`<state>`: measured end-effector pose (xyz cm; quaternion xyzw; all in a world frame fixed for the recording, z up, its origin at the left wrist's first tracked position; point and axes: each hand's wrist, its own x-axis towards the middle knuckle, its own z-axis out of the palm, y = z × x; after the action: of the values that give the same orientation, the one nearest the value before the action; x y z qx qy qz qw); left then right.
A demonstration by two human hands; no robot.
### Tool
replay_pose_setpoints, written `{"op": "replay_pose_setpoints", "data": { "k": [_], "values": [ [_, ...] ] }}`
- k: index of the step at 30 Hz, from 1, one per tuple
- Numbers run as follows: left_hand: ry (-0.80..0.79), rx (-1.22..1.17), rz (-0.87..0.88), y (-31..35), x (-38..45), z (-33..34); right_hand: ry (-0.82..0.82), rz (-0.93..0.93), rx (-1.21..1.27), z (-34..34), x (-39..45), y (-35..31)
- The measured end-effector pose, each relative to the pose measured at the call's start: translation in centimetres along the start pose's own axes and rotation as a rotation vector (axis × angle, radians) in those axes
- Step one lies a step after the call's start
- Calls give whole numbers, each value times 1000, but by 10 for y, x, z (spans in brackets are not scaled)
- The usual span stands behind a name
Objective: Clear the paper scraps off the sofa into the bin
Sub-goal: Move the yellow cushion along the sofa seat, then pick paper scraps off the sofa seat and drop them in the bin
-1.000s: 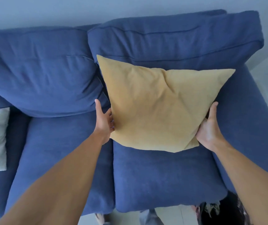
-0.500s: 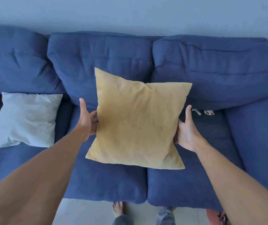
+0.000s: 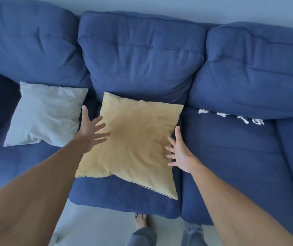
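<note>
Yellow pillow (image 3: pixel 133 139) lies on the middle sofa (image 3: pixel 142 55) seat, with the left hand (image 3: pixel 90 129) and right hand (image 3: pixel 181 153) open beside it, holding nothing. White paper scraps (image 3: pixel 231 116) sit along the back of the right seat, so picking them up looks next; no bin shows.

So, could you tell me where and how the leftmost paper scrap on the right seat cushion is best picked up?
Pinch the leftmost paper scrap across its crumpled middle with the right hand, probably coming from above and the front. It lies flat on the seat cushion, close against the back cushion, so there is likely no room to come from behind. Both hands are open.
</note>
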<state>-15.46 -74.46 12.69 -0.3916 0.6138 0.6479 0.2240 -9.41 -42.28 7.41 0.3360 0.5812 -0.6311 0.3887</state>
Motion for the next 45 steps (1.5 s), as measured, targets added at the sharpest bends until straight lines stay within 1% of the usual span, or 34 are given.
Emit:
{"op": "replay_pose_setpoints", "data": {
  "k": [3,7,12,16,18,20,23,26,29,31,33,35,37,39,41,43,45],
  "values": [
    [-54,-16,47,9,-2,30,32,-61,69,-23,-3,-9],
    [-143,34,56,19,-10,98,133,-159,153,-84,-12,-19],
    [-274,146,20,5,-18,221,318,-245,140,-193,-33,-15],
    [-377,300,-32,-22,-18,336,540,-263,33,-287,-34,-6],
    [-386,445,-1,-42,-14,395,636,-268,-31,-335,-21,1],
    [-374,579,60,-66,-1,452,696,-254,-79,-377,0,8],
    [-360,700,106,-107,31,534,736,-224,-165,-434,47,10],
    [-354,819,173,-148,70,606,762,-212,-275,-486,113,12],
    [-239,858,272,-185,121,662,823,-182,-348,-509,164,-2],
    [-139,883,304,-198,152,691,893,-167,-422,-515,191,-16],
    [-60,837,308,-204,176,717,963,-178,-500,-516,212,-26],
    [-12,746,305,-207,192,736,1010,-208,-576,-515,228,-28],
    [23,702,285,-209,200,745,1059,-259,-578,-517,235,-21],
    [28,679,254,-208,203,745,1075,-378,-510,-524,236,-11],
    [21,603,283,-205,194,740,1021,-484,-410,-531,225,2],
    [-14,573,336,-205,170,732,974,-509,-303,-534,206,19],
    [-108,646,381,-213,134,718,951,-489,-124,-529,178,43]
  ]
}}
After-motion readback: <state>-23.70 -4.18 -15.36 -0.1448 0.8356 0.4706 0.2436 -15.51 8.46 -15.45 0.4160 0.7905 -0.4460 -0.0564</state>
